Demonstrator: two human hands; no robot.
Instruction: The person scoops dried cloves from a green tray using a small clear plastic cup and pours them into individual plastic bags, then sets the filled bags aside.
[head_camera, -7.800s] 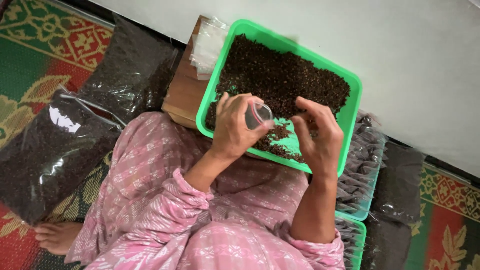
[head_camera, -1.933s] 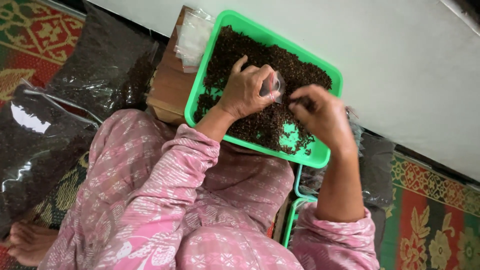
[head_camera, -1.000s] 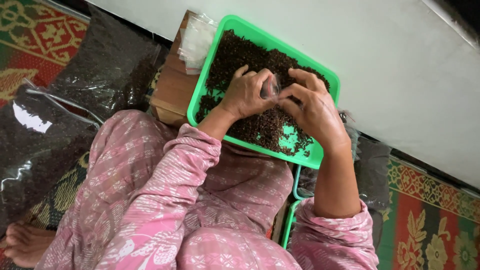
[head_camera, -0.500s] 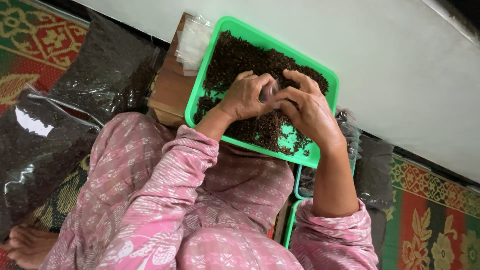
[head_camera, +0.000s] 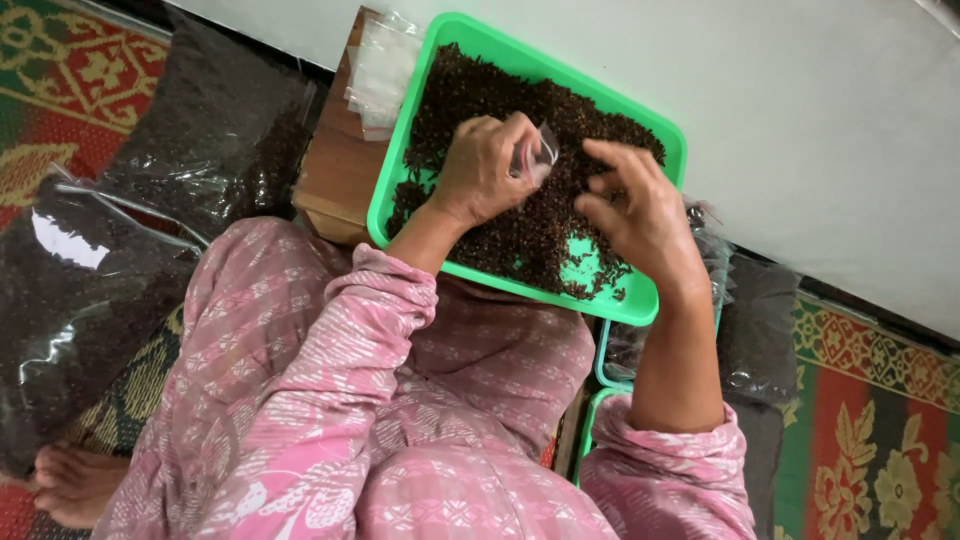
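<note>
view: single head camera, no second view to share
facing: steeply down over lap and green tray (head_camera: 660, 140)
distance: close, frame rolled sideways

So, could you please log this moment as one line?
left hand: holds small clear plastic bag | right hand: open above dark dried bits | green plastic tray: on lap

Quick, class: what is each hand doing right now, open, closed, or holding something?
Left hand: closed on a small clear bag.
Right hand: open, fingers curled, holding nothing visible, over the green tray.
</note>
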